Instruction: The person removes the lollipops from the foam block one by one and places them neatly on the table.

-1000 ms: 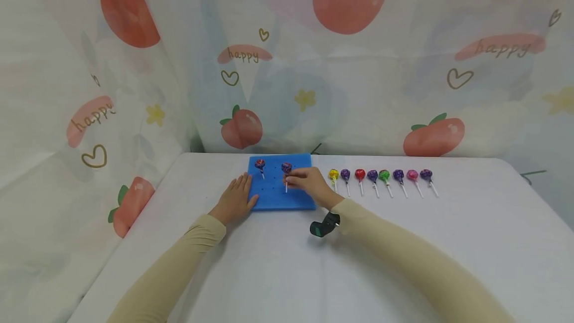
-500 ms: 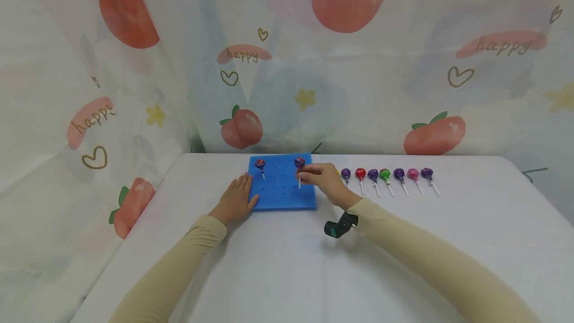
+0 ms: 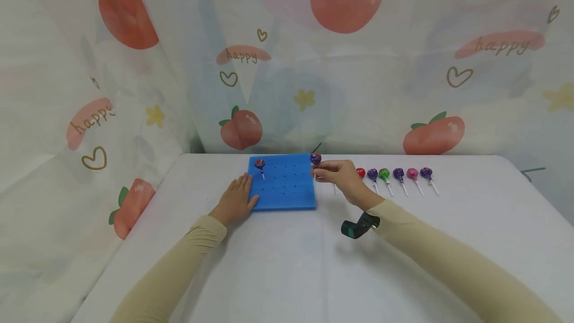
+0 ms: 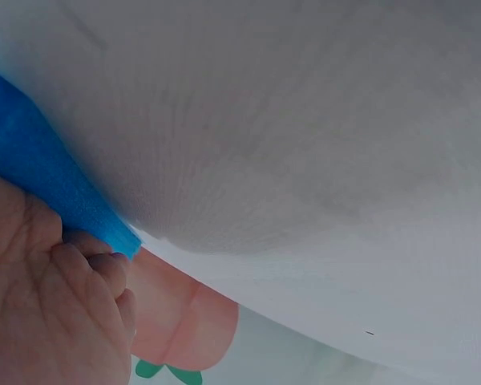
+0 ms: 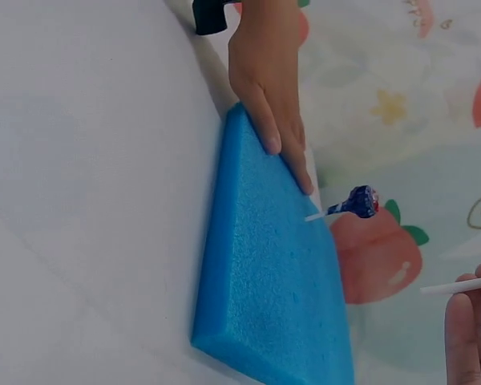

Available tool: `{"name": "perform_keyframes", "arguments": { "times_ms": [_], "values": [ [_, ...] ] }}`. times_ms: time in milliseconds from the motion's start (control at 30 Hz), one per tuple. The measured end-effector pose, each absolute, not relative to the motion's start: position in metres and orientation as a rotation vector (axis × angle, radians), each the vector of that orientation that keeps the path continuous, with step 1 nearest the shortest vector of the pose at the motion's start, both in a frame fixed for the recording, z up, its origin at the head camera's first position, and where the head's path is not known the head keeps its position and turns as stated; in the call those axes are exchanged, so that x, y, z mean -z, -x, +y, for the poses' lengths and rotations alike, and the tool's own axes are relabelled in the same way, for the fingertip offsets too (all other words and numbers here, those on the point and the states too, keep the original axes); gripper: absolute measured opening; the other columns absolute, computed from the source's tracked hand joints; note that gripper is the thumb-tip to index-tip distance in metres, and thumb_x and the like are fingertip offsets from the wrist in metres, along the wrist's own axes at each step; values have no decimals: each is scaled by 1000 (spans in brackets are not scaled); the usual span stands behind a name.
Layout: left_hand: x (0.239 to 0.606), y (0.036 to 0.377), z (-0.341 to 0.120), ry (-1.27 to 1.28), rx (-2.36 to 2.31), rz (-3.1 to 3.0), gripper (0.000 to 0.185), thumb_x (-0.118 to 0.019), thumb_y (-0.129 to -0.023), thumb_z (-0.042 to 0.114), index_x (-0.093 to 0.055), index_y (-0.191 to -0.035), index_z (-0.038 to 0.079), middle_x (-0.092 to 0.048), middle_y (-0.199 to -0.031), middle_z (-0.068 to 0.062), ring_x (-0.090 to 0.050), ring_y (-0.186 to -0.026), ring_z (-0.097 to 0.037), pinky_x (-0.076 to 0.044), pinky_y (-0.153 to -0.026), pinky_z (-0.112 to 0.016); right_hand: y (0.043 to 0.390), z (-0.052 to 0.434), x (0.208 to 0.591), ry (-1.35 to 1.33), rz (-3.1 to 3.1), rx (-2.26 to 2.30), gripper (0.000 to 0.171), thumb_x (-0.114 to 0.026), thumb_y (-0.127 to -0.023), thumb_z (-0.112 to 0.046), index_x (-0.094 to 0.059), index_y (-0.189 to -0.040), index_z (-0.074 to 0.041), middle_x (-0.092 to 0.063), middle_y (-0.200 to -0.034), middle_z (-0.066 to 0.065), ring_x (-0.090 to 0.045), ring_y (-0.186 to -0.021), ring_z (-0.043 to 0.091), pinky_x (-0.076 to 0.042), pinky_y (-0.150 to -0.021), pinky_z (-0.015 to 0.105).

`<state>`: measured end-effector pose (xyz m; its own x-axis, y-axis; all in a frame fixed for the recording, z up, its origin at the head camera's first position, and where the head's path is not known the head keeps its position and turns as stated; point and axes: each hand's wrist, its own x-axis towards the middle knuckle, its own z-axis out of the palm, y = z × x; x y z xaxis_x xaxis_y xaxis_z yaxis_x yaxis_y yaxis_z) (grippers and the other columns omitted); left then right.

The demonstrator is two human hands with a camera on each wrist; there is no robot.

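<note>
1. One lollipop (image 3: 260, 165) stands in the foam block (image 3: 282, 193), in a hole by the block's far left corner; I can see its stick planted and its wrapped head up. The other holes on the block that I can make out hold nothing.
2. I see the block lying flat on the tabletop (image 3: 287, 263), near the far edge and a little left of the middle.
3. My left hand (image 3: 236, 199) rests flat at the block's left edge, fingers straight, their tips lying over the foam; the left wrist view shows the fingers touching the block's corner. It grips nothing.
4. My right hand (image 3: 343, 176) hangs just past the block's right edge, above the tabletop, wrist raised and forearm running back toward the near right corner.
5. That hand pinches the stick of a second lollipop, the held one (image 3: 316, 158), between thumb and fingertips; the head is upright above the fingers, over the block's far right corner. In the right wrist view only the stick end (image 5: 457, 284) and a fingertip (image 5: 465, 337) show.
6. Six more lollipops form a row (image 3: 399, 176) along the far edge, right of the hand, sticks pointing toward me. One loose stick shows just under the hand; I cannot tell its head.
7. I see a dark wrist camera (image 3: 357, 227) strapped under the right sleeve.
</note>
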<state>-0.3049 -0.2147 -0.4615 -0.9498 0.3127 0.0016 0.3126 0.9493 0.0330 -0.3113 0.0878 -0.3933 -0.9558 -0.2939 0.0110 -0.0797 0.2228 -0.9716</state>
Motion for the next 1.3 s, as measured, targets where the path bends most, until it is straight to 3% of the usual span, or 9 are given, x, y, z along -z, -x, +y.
{"name": "perform_keyframes", "arguments": {
  "times_ms": [167, 333, 567, 800, 967, 1133, 1300],
  "values": [
    [463, 307, -215, -494, -30, 3096, 68, -37, -100, 39, -20, -147, -6, -21, -154, -24, -20, -144, -34, -18, -118, -46, 309, 99, 390, 346, 2352, 1792, 35, -59, -93, -14, -60, -121, 6, -63, -120, 23, -67, -105, 25, -49, -93, 35],
    [463, 307, -215, -493, -27, 3096, 68, -38, -99, 38, -21, -146, -7, -22, -154, -24, -21, -144, -34, -18, -118, -47, 307, 112, 389, 380, 2368, 1793, 36, -60, -92, -18, -61, -119, 7, -64, -119, 21, -68, -99, 15, -52, -88, 27],
    [461, 306, -214, -473, -21, 3100, 67, -37, -100, 39, -20, -147, -6, -21, -154, -23, -20, -145, -34, -18, -118, -46, 303, 128, 387, 322, 2395, 1778, 42, -63, -90, -22, -60, -121, 6, -64, -120, 18, -67, -92, 3, -52, -87, 25],
    [458, 303, -212, -471, -46, 3096, 67, -40, -99, 37, -20, -146, -6, -21, -154, -23, -20, -144, -34, -18, -118, -47, 296, 146, 379, 302, 2471, 1699, 44, -63, -90, -26, -60, -121, 5, -62, -123, 21, -67, -90, 0, -48, -94, 33],
    [457, 302, -211, -463, -45, 3087, 68, -39, -99, 38, -19, -147, -6, -20, -154, -23, -19, -145, -34, -18, -118, -46, 291, 160, 375, 311, 2495, 1665, 47, -64, -90, -29, -60, -122, 5, -70, -111, 4, -64, -88, -4, -49, -97, 34],
    [458, 303, -212, -465, -51, 3095, 68, -38, -99, 39, -19, -147, -6, -20, -154, -23, -19, -145, -34, -18, -118, -46, 290, 172, 372, 316, 2474, 1697, 49, -66, -88, -29, -59, -120, 7, -69, -93, -19, -65, -87, -4, -50, -92, 26],
    [460, 303, -212, -467, -50, 3101, 68, -39, -99, 38, -20, -147, -6, -22, -154, -23, -20, -144, -34, -18, -118, -46, 290, 182, 369, 305, 2466, 1722, 51, -67, -87, -26, -57, -121, 11, -68, -87, -23, -67, -86, -3, -51, -84, 15]
  ]
}}
